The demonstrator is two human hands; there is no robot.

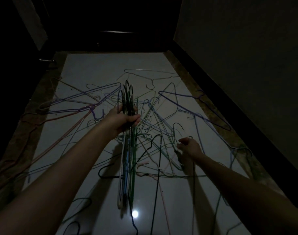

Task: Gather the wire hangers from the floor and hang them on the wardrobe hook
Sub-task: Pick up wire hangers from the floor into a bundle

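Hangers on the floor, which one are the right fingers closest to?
The dark hanger whose hook curls just above the right hand, right of the black hanger. The left hand grips a bundle of hangers.

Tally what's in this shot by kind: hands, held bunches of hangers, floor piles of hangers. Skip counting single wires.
Hands: 2, left hand and right hand
Held bunch of hangers: 1, gripped in the left hand
Loose tangle of hangers on the floor: 1, single wires too tangled and dim to count
Total: 4
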